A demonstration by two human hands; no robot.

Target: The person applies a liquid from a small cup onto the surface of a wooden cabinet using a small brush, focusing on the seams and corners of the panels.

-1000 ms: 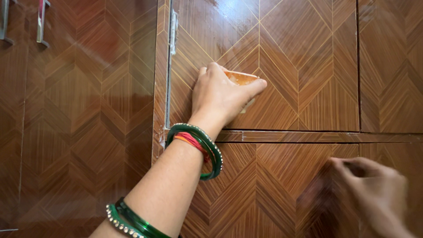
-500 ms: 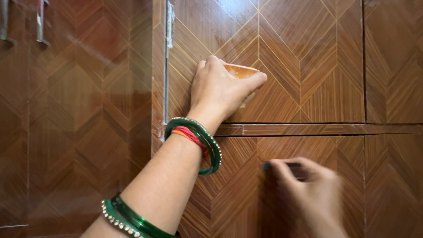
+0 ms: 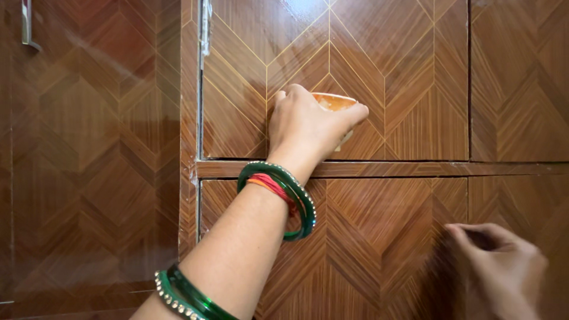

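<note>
My left hand (image 3: 308, 125) presses a small orange cloth or sponge (image 3: 333, 102) flat against the upper wooden cabinet door (image 3: 379, 65), fingers closed over it. Green and red bangles (image 3: 283, 192) ring that wrist, and more green bangles (image 3: 184, 293) sit further down the forearm. My right hand (image 3: 504, 269) is blurred at the lower right, against the lower door panel (image 3: 379, 237), with its fingertips bunched together. A dark patch shows between the fingers; I cannot tell whether it is an object.
Glossy brown chevron-patterned cabinet fronts fill the view. A metal handle (image 3: 26, 26) is at the top left on a tall door (image 3: 89, 148). A vertical metal strip (image 3: 205, 26) runs along the upper door's left edge. Another door panel (image 3: 521, 77) is at the right.
My right hand swept left along the lower panel, then back to the right. My left hand stayed on the orange cloth at about the same spot.
</note>
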